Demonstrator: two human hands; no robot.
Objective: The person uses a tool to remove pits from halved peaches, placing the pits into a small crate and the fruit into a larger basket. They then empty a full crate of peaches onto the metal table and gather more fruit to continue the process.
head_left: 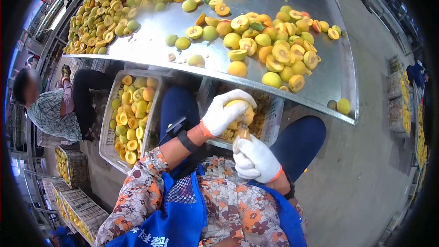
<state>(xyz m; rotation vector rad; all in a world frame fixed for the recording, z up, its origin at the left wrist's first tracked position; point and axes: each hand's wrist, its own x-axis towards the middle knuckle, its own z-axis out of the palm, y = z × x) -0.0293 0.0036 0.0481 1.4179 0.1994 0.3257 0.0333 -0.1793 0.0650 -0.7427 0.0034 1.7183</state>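
My left hand, in a white glove, is wrapped round a yellow fruit half above a crate. Just below and to the right, my gloved right hand grips the wooden handle of a small tool. The tool's metal end meets the fruit; its exact shape is blurred. Beneath both hands stands a grey crate with yellow-brown pieces in it. A pale crate of halved yellow and green fruit stands to the left of my knee.
A metal table spans the front, its raised edge close beyond my hands. A heap of fruit halves lies on it, with a larger pile at the far left. A co-worker sits at the left, near more crates.
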